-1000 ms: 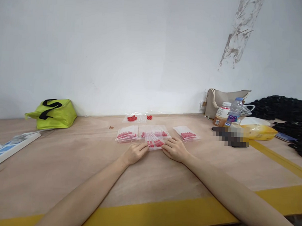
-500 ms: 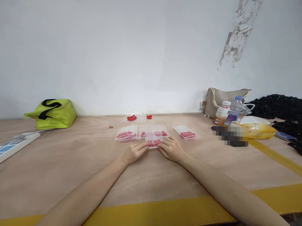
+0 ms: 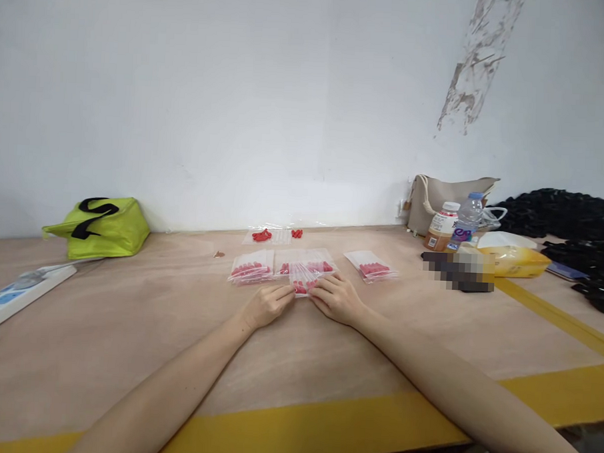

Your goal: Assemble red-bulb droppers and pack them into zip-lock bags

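Observation:
A small clear plastic bag (image 3: 300,277) with red pieces in its near end lies on the table between my hands. My left hand (image 3: 270,304) pinches its near left corner, fingers closed. On the other side my right hand (image 3: 337,297) has its curled fingers on the near right part, covering some of the red pieces. Just behind lie more filled bags (image 3: 317,256), partly overlapped by the held one. One stack of filled bags (image 3: 253,267) is to the left, another stack (image 3: 370,265) to the right. What exactly the red pieces are is too small to tell.
Loose red pieces (image 3: 262,235) lie on clear plastic near the wall. A yellow-green bag (image 3: 106,230) and a power strip (image 3: 26,294) are at left. Bottles (image 3: 443,226), a tissue pack (image 3: 521,261) and black material (image 3: 563,214) stand at right. Yellow tape (image 3: 313,427) runs along the front edge.
My right hand has shifted slightly left, closer to my left hand, and covers more of the bag's red pieces. My left hand keeps its pinch. The view has shifted slightly.

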The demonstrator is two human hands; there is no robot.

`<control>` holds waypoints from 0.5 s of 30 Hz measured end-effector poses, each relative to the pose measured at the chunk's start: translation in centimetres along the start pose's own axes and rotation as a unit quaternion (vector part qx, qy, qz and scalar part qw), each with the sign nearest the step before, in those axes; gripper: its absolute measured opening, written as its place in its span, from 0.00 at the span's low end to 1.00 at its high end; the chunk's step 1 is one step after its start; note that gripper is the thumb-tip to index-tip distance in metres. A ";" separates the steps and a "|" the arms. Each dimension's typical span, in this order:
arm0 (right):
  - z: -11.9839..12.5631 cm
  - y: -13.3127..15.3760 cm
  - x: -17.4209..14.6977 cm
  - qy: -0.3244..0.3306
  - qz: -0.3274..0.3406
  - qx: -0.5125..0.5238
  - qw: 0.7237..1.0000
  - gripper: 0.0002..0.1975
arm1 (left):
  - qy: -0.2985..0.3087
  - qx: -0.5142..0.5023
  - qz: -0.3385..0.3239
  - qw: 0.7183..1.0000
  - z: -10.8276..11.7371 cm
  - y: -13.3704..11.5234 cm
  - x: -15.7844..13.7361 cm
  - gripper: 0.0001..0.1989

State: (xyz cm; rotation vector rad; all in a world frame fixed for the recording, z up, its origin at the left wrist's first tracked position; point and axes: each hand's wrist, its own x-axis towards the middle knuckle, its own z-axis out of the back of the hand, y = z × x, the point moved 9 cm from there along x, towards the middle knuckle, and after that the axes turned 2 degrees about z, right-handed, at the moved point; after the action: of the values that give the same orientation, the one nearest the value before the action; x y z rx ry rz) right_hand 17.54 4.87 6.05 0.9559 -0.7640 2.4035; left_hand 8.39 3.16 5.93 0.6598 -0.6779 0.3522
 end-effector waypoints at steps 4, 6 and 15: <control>-0.5 1.4 1.1 0.001 0.036 -0.033 0.999 0.10 | 0.006 -0.006 0.011 1.000 -0.1 0.1 0.0 0.10; -0.7 2.0 1.5 -0.004 0.053 -0.053 0.997 0.10 | 0.011 -0.011 0.015 1.000 -0.3 0.2 -0.1 0.11; -2.0 2.8 2.2 -0.003 0.086 -0.088 0.992 0.13 | 0.032 -0.087 0.091 0.992 -0.8 1.5 -0.4 0.11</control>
State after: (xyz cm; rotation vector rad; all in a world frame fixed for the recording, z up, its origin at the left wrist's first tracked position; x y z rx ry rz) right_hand 13.54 4.46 5.49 0.8580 -1.0810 2.4283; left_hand 7.70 4.81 5.85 0.4209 -0.7004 0.4748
